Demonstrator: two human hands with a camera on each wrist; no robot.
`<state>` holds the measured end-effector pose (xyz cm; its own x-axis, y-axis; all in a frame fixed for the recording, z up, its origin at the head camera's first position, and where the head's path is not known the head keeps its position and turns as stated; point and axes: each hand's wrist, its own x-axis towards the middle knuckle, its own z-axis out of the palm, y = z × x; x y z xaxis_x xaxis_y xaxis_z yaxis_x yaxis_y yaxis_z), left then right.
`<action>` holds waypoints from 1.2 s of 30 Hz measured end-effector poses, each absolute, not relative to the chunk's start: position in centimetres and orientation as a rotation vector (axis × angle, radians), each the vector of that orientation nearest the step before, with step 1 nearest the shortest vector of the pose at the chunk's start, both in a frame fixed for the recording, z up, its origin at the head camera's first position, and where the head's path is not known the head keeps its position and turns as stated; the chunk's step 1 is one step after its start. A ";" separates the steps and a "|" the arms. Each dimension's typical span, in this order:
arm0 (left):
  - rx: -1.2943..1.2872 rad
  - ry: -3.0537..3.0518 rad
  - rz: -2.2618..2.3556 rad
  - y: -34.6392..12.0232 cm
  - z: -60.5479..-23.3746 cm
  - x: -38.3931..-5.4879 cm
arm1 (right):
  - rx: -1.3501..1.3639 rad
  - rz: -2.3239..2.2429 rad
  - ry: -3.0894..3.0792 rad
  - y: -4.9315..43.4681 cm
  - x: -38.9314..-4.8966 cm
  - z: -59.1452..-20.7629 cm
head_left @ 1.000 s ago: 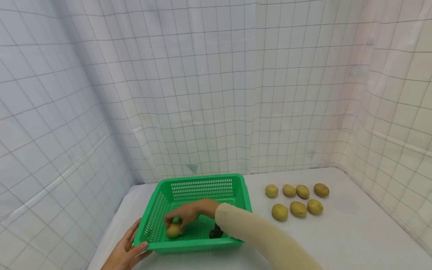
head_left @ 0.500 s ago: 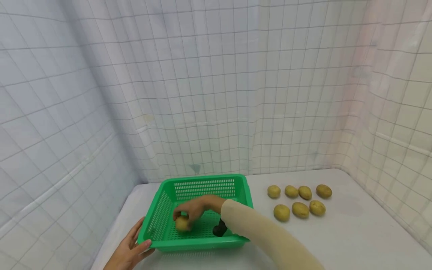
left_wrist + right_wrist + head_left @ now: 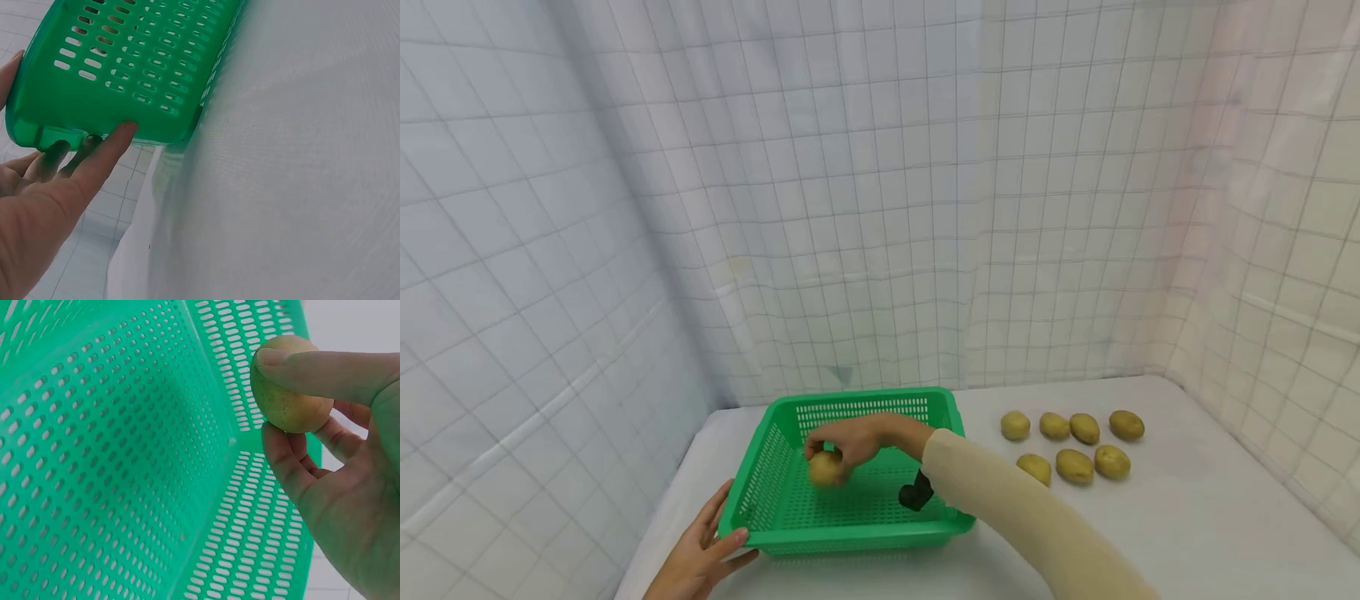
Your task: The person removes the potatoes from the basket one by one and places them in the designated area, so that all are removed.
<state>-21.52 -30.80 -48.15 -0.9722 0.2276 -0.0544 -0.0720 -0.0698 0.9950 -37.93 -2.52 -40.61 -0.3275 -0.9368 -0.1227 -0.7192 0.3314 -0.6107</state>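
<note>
A green plastic basket (image 3: 857, 533) with slotted walls stands on the white-covered table. My left hand (image 3: 694, 557) grips its near left corner, thumb over the rim and fingers against the outer wall; the left wrist view shows those fingertips (image 3: 128, 130) touching the green plastic. Inside the basket, my right hand (image 3: 863, 437) holds a yellow-brown potato (image 3: 825, 469) above the perforated floor. Seen from the right wrist, the thumb (image 3: 294, 367) lies across the potato (image 3: 290, 403), with the fingers curled around its other side.
Several more potatoes (image 3: 1075, 466) lie in two loose rows on the table (image 3: 1187, 517) right of the basket. A black wrist camera (image 3: 916, 493) hangs under the right forearm. White grid-patterned sheets (image 3: 880, 208) enclose the table at the back and sides.
My right hand has lifted the potato from the basket's near left floor and moved it toward the back and right. The left hand stays on the corner; the whole head view has shifted slightly.
</note>
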 end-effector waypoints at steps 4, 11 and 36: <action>0.160 1.990 2.171 -30.3 -48.2 -21.6 | -1.415 -0.719 2.153 -1.1 -37.9 -40.3; 0.153 1.986 2.191 -29.9 -48.0 -21.6 | -1.369 -0.791 2.182 0.8 -37.8 -39.9; 0.200 2.012 2.184 -30.0 -48.6 -21.6 | -1.207 -0.839 2.334 9.0 -36.8 -38.6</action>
